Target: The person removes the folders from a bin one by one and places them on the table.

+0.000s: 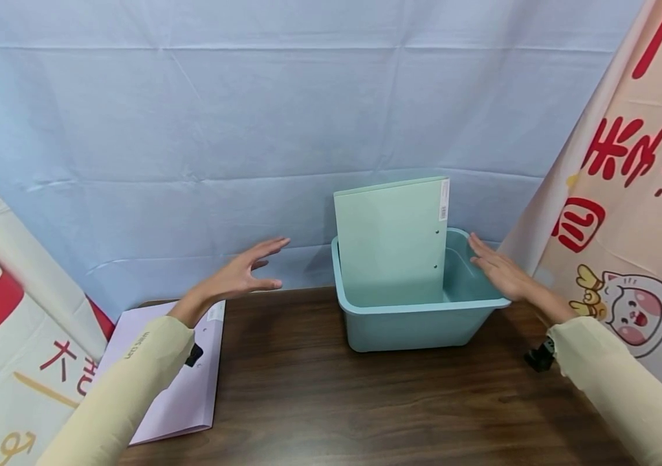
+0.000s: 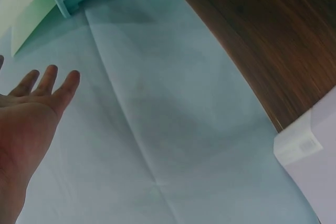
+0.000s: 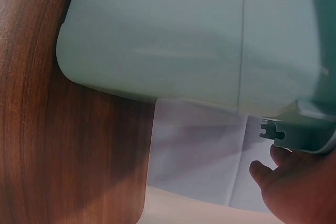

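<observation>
A light blue-green plastic bin (image 1: 412, 329) stands on the table near the back cloth. Inside it a pale green folder (image 1: 389, 246) leans upright, its top well above the rim. My right hand (image 1: 502, 270) is at the bin's right end with fingers extended; whether it touches the rim I cannot tell. In the right wrist view that hand (image 3: 302, 182) is beside the end of the rim, partly cut off by the frame. My left hand (image 1: 242, 273) hovers left of the bin, fingers spread and thumb apart, holding nothing.
A light purple folder (image 1: 187, 395) lies flat at the table's left, under my left forearm. The dark wood table (image 1: 307, 401) ends at a pale blue cloth (image 1: 220, 129) behind. Printed cloths hang at the left and at the right (image 1: 628, 213).
</observation>
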`<action>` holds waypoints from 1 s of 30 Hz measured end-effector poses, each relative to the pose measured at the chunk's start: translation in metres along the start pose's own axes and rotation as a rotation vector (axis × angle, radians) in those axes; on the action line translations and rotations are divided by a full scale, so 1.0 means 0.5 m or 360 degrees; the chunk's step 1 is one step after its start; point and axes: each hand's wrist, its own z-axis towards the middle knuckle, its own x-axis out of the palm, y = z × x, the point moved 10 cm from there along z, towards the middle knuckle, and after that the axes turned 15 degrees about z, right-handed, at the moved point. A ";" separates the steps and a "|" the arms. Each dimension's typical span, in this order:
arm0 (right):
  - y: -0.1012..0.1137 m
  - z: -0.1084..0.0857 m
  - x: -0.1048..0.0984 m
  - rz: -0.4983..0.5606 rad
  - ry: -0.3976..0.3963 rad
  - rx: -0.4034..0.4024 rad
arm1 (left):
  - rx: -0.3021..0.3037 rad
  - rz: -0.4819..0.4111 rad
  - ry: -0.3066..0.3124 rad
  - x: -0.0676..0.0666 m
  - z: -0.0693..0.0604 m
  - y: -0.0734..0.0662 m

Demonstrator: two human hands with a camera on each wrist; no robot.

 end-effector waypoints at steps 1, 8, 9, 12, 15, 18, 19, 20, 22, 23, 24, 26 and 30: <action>0.000 0.000 0.000 0.0001 0.0000 0.0003 | 0.0003 0.0000 0.0000 0.002 0.004 -0.002; 0.000 0.001 -0.002 -0.0003 -0.0010 0.0016 | 0.0074 0.0006 -0.0006 0.022 0.033 -0.016; 0.001 0.001 -0.003 -0.0008 -0.0013 0.0015 | 0.0078 0.0012 -0.0009 0.025 0.037 -0.018; 0.002 0.001 -0.002 -0.0003 -0.0011 0.0020 | 0.0075 0.0035 -0.0020 0.031 0.047 -0.024; 0.002 0.001 -0.003 0.0004 -0.0012 0.0024 | 0.0067 0.0036 -0.0025 0.036 0.057 -0.030; 0.002 0.002 -0.005 0.0010 -0.0023 0.0018 | 0.0067 0.0015 -0.0031 0.040 0.067 -0.035; 0.002 0.003 -0.005 0.0010 -0.0027 0.0016 | 0.0066 0.0006 -0.0031 0.041 0.069 -0.036; 0.001 0.003 -0.006 0.0010 -0.0029 0.0015 | 0.0067 0.0000 -0.0031 0.043 0.072 -0.037; 0.001 0.004 -0.007 0.0008 -0.0030 0.0015 | 0.0068 -0.0005 -0.0032 0.047 0.077 -0.036; 0.000 0.003 -0.007 0.0009 -0.0028 0.0015 | 0.0068 -0.0009 -0.0031 0.050 0.080 -0.037; -0.001 0.004 -0.008 0.0006 -0.0027 0.0019 | 0.0065 -0.0012 -0.0031 0.052 0.083 -0.036; 0.000 0.004 -0.008 0.0001 -0.0025 0.0021 | 0.0058 -0.0018 -0.0031 0.056 0.088 -0.037; 0.002 0.002 -0.008 0.0001 -0.0024 0.0024 | 0.0035 -0.0024 -0.0040 0.063 0.099 -0.037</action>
